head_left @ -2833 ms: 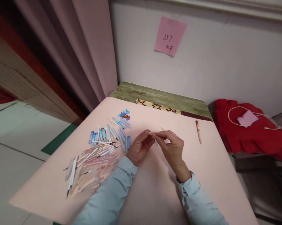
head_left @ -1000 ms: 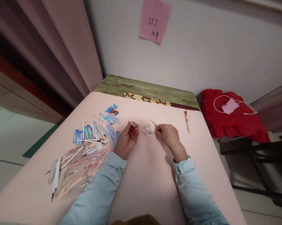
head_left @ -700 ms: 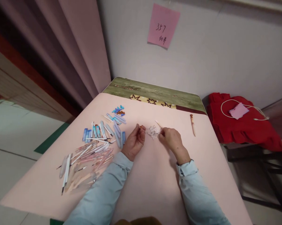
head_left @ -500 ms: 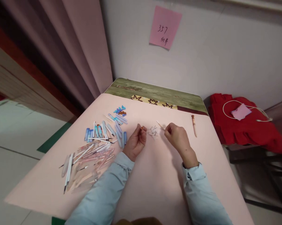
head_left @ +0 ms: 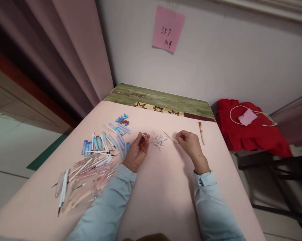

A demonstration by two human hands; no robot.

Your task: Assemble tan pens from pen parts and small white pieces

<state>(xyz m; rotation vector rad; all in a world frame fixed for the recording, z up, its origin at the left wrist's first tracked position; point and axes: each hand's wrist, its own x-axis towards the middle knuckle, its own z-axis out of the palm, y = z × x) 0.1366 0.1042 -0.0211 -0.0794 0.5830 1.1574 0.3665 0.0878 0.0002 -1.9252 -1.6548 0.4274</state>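
Observation:
My left hand (head_left: pixel 136 152) rests on the pink table (head_left: pixel 163 194) and pinches a small orange tube-like piece (head_left: pixel 145 135) upright between thumb and fingers. A cluster of tiny white parts (head_left: pixel 159 141) lies between my hands. To its right my right hand (head_left: pixel 189 144) is curled, fingertips pressed together, and what they hold is too small to make out. A thin pale stick (head_left: pixel 168 135) lies just beyond that hand.
Blue and pink pen barrels, caps and refills (head_left: pixel 98 154) are spread over the table's left half. A wooden-looking pen (head_left: pixel 201 132) lies at the right. A red cloth (head_left: pixel 253 134) with a white cord sits on a seat beside the table. A pink note (head_left: pixel 168 28) hangs on the wall.
My hands, earlier joined over one small piece, have parted. The left keeps the orange piece; the right dipped to the white parts, then drew back to the right with fingers pinched.

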